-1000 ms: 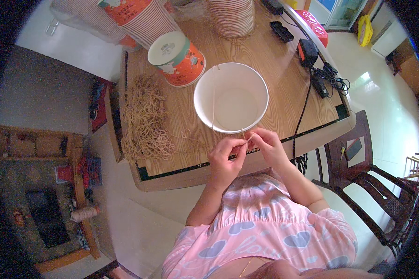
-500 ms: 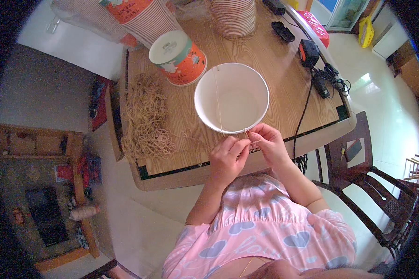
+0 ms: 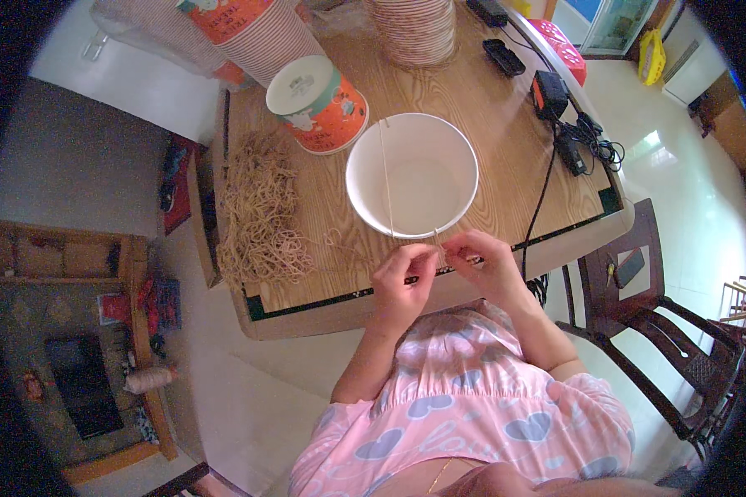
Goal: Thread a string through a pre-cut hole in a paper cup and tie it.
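Observation:
A white paper tub [image 3: 460,170] stands with its open mouth up near the table's front edge. A thin tan string [image 3: 388,178] runs across the mouth from the far rim to the near rim. A short piece of string also shows at the near rim, by my fingers. My left hand [image 3: 402,277] has thumb and index finger pinched on the string, just in front of the tub. Close beside it, my right hand [image 3: 491,261] pinches the string at the near rim. The exact string ends between the fingers are too small to make out.
Left of the tub lies a tangled heap of tan strings [image 3: 261,215]. Behind it are an upside-down orange and green tub [image 3: 327,116] and stacks of nested tubs [image 3: 261,37]. Black adapters and cables [image 3: 568,137] lie along the right edge. A dark wooden chair [image 3: 617,273] stands at right.
My right hand has shifted slightly down, its fingers a little lower. My left hand stays nearly in place with its fingers pinched. The tub has barely moved.

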The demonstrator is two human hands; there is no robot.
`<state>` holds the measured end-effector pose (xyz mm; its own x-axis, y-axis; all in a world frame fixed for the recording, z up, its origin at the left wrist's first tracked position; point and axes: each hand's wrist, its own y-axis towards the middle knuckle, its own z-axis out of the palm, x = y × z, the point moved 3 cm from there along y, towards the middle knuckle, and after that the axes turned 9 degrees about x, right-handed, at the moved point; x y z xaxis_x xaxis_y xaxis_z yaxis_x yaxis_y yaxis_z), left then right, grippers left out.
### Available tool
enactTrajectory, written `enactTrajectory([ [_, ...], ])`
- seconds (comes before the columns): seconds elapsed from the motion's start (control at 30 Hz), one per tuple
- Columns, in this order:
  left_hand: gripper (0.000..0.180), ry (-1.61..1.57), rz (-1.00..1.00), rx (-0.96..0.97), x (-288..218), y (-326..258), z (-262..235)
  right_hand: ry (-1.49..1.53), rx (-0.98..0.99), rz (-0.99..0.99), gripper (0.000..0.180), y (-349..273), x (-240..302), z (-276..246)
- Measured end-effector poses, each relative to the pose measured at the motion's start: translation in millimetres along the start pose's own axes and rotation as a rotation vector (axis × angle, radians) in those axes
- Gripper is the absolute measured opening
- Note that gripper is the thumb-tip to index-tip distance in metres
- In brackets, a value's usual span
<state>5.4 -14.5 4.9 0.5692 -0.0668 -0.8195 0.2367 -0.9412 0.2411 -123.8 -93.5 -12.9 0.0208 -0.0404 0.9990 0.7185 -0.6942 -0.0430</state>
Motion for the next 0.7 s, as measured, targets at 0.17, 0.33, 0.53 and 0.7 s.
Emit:
enactTrajectory([
  [0.17,0.011,-0.095,-0.051,-0.106,5,-4,-1,-0.388,0.009,-0.182,0.010,-9,26,-1],
  [0.33,0.012,-0.217,-0.236,-0.092,10,-6,2,-0.384,-0.031,-0.237,0.011,-7,39,6],
  [0.53,0.018,0.051,-0.152,-0.056,1,0,-1,-0.384,-0.039,-0.262,0.012,0,26,12],
  [0.7,0.020,0.139,-0.152,-0.029,5,-3,1,-0.429,-0.036,-0.272,0.013,1,23,14],
])
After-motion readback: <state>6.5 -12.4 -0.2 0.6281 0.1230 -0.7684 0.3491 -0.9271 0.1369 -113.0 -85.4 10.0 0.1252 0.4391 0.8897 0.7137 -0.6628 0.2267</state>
